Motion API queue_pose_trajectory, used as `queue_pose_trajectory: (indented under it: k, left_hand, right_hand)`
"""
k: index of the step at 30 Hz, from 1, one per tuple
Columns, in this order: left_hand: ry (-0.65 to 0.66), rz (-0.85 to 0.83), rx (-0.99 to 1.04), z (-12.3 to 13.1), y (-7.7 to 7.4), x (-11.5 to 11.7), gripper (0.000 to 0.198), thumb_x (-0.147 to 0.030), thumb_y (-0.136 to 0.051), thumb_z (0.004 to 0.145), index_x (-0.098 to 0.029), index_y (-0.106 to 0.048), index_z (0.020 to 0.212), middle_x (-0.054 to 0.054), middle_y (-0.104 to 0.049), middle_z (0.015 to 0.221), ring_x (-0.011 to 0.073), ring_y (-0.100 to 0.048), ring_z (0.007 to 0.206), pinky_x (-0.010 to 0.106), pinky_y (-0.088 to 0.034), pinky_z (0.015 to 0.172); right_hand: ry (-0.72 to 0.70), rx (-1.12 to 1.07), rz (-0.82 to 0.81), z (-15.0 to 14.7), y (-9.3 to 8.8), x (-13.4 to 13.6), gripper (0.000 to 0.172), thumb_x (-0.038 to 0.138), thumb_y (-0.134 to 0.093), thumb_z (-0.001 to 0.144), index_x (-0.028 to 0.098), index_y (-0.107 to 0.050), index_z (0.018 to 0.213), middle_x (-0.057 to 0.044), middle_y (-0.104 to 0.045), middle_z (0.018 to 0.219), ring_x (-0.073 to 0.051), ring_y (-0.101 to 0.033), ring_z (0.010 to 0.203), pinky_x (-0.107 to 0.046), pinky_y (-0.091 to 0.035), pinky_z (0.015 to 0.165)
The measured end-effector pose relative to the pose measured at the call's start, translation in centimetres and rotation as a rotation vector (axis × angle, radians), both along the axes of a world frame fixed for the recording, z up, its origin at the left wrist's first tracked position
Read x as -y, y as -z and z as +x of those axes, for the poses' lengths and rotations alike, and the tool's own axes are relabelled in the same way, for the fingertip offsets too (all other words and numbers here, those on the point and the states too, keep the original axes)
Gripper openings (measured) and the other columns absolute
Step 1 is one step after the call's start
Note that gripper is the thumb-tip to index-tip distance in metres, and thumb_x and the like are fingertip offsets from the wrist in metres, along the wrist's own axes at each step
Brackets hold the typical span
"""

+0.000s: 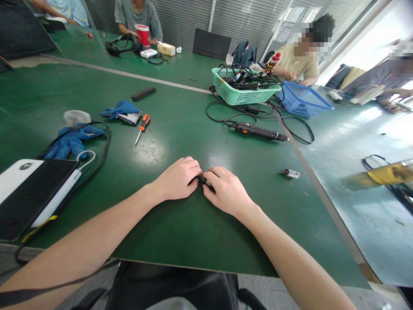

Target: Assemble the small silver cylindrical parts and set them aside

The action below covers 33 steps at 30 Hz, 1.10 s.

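Above the middle of the table my left hand (181, 178) and my right hand (226, 187) meet fingertip to fingertip. Between them is a small dark cylindrical part (206, 181), mostly hidden by the fingers. Both hands are closed on it, the left at its dark end and the right round the other side. Off to the right lies a small silver cylinder with a black end (291, 173), untouched. Beyond my hands rests a black electric screwdriver (261, 132) with its cable, and to the left an orange-handled screwdriver (142, 128).
Blue gloves (72, 142) and a white-and-black device (38, 193) with cables lie left. A green basket of tools (245, 92) and a blue basket (305, 101) stand at the back right. A black bar (143, 94) lies farther back. Several people sit around the tables.
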State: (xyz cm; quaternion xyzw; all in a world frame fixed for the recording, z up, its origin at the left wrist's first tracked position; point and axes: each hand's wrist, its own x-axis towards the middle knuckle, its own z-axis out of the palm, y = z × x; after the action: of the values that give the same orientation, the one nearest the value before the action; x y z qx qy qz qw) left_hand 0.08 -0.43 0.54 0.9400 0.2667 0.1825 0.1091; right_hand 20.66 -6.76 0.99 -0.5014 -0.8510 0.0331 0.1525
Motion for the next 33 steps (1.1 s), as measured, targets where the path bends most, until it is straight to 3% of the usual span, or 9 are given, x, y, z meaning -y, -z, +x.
queue_pose_trajectory:
  k: [24,33]
  left_hand:
    - [0.009,-0.014,0.021,0.06,0.06,-0.01,0.016,-0.016,-0.052,0.092,-0.017,-0.067,0.096,0.008,-0.065,0.099,0.0242,-0.057,0.097,0.039,-0.049,0.087]
    - [0.003,-0.01,0.013,0.0,0.14,-0.04,0.015,-0.017,-0.052,0.092,-0.017,-0.067,0.094,0.008,-0.064,0.098,0.0243,-0.056,0.097,0.039,-0.049,0.087]
  right_hand:
    - [-0.045,-0.034,-0.018,0.29,-0.09,-0.19,0.021,0.019,-0.054,0.095,0.021,-0.067,0.111,-0.009,-0.066,0.105,-0.023,-0.059,0.098,-0.037,-0.05,0.087]
    - [-0.017,-0.063,-0.028,-0.03,0.06,-0.15,0.014,0.025,-0.057,0.097,0.021,-0.067,0.106,-0.008,-0.067,0.104,-0.023,-0.06,0.098,-0.037,-0.05,0.088]
